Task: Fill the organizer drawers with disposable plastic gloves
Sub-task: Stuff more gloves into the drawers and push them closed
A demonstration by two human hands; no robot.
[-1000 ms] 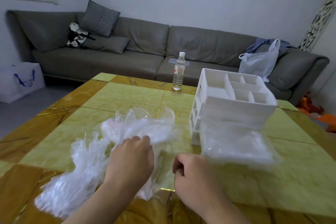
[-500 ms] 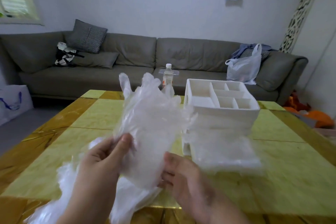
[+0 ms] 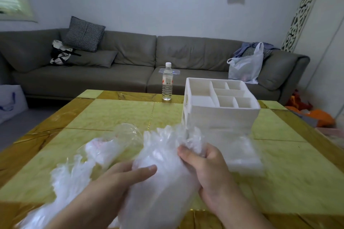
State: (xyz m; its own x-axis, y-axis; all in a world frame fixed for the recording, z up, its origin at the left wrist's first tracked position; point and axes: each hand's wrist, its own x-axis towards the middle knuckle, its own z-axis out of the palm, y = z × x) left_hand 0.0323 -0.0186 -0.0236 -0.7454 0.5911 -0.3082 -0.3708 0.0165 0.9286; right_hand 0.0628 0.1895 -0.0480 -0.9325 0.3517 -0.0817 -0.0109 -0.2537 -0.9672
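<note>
One white plastic organizer box (image 3: 221, 115) and one clear water bottle (image 3: 167, 82) stand on the yellow table (image 3: 111, 115). The left hand (image 3: 119, 178) and right hand (image 3: 206, 165) both grip one crinkly bundle of clear plastic gloves (image 3: 163, 171), just in front of the box. More gloves (image 3: 74, 174) lie to the left.

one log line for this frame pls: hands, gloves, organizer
left hand: grips glove bundle | right hand: grips bundle top | organizer: on table, top compartments empty | loose gloves: left of bundle
</note>
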